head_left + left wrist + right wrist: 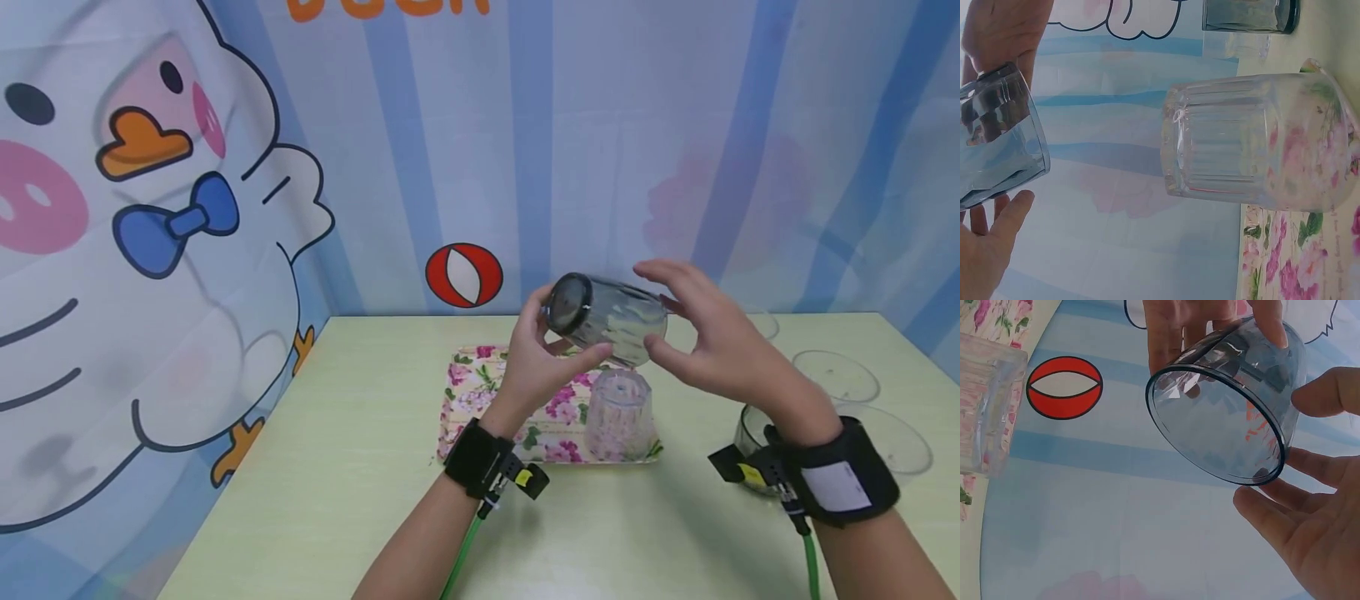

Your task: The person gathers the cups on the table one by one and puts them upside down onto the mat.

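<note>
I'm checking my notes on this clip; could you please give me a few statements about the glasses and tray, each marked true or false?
1. Both hands hold the smoky grey tumbler in the air, tipped on its side. True.
2. The clear ribbed glass stands on the flowered tray. True.
3. The grey tumbler is full of water. False: it is empty.
4. The left hand rests flat on the table. False: its fingers grip the tumbler's base end.
5. The right hand is by the tumbler's open end. True.
</note>
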Tool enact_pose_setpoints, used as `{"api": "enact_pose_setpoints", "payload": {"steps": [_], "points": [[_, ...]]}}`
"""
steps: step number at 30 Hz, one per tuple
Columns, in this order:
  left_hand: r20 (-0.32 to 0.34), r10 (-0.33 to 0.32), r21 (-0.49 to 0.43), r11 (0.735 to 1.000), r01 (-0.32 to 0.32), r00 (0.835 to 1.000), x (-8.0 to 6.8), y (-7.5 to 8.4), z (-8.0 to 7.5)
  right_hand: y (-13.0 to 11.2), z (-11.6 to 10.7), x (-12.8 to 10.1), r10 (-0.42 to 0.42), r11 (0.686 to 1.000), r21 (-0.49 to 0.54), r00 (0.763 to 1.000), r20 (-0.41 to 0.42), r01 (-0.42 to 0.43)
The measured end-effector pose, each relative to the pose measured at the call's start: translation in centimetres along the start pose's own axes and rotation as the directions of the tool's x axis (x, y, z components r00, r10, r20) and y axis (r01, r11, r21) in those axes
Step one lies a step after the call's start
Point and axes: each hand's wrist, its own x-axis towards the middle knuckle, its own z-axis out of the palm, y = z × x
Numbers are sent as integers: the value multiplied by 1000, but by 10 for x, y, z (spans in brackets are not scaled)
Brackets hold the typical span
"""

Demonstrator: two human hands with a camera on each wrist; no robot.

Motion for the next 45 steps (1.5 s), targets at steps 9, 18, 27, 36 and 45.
{"api": "enact_pose_setpoints", "payload": {"steps": [9, 18, 27, 36, 45], "points": [[10, -22, 75, 997, 21, 1000, -2, -3, 0, -6, -1, 5, -43, 987, -151, 996, 76, 54], [34, -3, 126, 992, -1, 999, -3, -4, 1, -6, 1, 5, 13, 982, -189, 993, 115, 9], [58, 15, 148, 989, -23, 998, -3, -1, -1, -5, 4, 3, -67, 974, -214, 997, 41, 74], [34, -19, 159, 987, 13, 999, -11, 40, 2, -1, 15, 2, -152, 973, -187, 985, -84, 134], [-28, 17, 135, 991, -13, 999, -12, 41, 0, -4, 33, 0, -87, 991, -117, 961, -261, 58]]}}
